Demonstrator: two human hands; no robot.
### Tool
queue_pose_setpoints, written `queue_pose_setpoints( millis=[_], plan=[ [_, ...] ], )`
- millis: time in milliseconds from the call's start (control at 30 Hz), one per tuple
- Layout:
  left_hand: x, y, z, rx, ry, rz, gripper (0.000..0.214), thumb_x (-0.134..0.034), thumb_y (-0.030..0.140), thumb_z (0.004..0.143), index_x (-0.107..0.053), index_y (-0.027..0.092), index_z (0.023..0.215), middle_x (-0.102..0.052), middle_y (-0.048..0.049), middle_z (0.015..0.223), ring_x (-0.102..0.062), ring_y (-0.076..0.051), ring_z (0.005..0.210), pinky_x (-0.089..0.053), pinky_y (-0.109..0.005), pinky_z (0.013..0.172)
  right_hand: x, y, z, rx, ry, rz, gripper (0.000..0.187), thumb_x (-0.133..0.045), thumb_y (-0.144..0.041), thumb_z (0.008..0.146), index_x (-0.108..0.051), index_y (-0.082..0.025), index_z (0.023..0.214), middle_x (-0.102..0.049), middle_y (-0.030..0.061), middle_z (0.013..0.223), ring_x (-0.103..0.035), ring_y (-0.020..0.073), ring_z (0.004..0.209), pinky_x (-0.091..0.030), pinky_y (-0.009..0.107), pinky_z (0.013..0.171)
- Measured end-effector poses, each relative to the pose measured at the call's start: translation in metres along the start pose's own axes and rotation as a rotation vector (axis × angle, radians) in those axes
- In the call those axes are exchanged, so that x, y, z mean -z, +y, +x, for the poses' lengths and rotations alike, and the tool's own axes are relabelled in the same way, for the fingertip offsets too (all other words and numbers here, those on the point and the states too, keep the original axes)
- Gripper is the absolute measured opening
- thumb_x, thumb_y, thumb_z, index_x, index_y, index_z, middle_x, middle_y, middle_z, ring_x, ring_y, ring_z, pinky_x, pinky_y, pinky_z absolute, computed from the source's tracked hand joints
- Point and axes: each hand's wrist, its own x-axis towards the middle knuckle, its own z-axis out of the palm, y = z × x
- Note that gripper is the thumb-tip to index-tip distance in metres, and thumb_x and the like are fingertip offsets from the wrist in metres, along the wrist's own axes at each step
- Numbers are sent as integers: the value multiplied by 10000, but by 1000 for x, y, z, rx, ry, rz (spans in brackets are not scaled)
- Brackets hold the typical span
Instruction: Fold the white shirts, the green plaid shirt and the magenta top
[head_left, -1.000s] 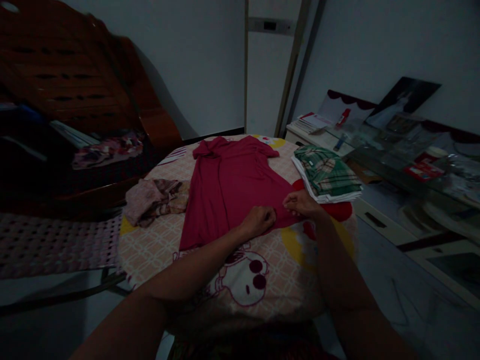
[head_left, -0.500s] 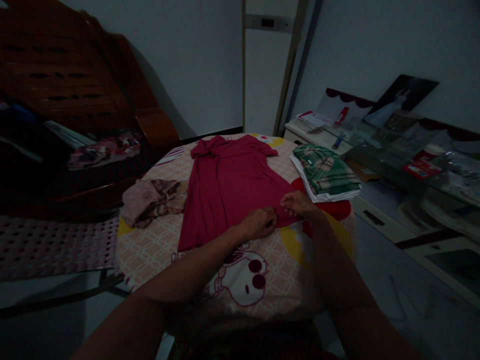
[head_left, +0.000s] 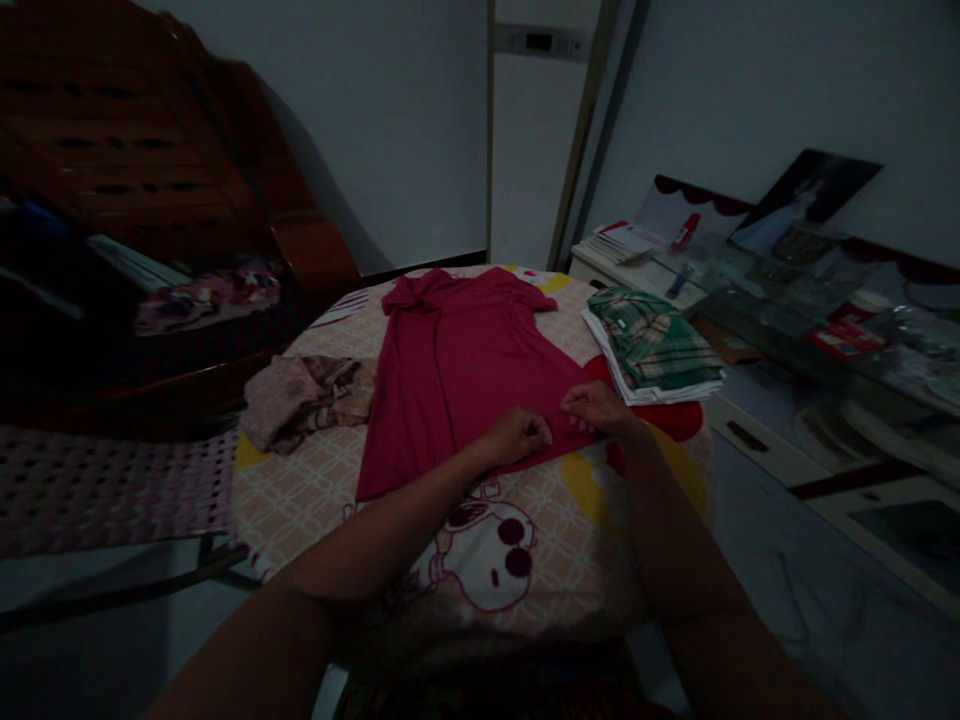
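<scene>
A dark pink short-sleeved shirt [head_left: 480, 360] lies spread flat on the round table, its hem towards me and its sleeves at the far side. My left hand [head_left: 519, 436] rests on the cloth just inside the hem, fingers curled. Whether it pinches any fabric is too dark to see. Close by on the right, my right hand [head_left: 595, 408] is closed with thumb and finger pinching the shirt near its lower right corner. A small gap separates the two hands.
The table wears a patterned tablecloth [head_left: 300, 510]. A crumpled beige garment [head_left: 300, 395] lies left of the shirt; a folded green plaid and white stack [head_left: 652, 345] lies right. Beyond are a wooden bench [head_left: 311, 250], a woven chair [head_left: 112, 490] and a glass-topped cabinet [head_left: 780, 330].
My left hand has shifted slightly up and away from me, from the hem's edge onto the shirt. My right hand stays in about the same place.
</scene>
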Motion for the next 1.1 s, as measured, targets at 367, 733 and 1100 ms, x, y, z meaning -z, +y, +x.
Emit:
queue_pose_setpoints(
  millis=[367,733,1100],
  plan=[
    [-33,35,-21,-109,-86,786,240,-463,169,946,-687,150,1030,-690,-137,1006,-678,-243,895,-501,-306,692,8,10,12,-32,412,-535,130,-602,-187,863,-730,-165,873,-758,87,881,-706,188,822,-522,257,754],
    [-10,20,-11,-89,3,234,88,-604,134,779,-689,154,792,-706,7,768,-619,-106,679,-424,-196,647,13,5,-2,-287,423,-945,273,-567,-265,921,-718,-139,1111,-707,203,1154,-682,304,1082,-522,360,872],
    [-25,-21,-4,-255,33,540,491,-435,187,969,-490,136,1455,-462,-201,1540,-401,-268,1462,-350,-491,1189,25,11,-12,-355,423,-1007,280,-545,-192,898,-711,-99,1103,-716,235,1070,-703,320,1034,-529,365,846]
  ],
)
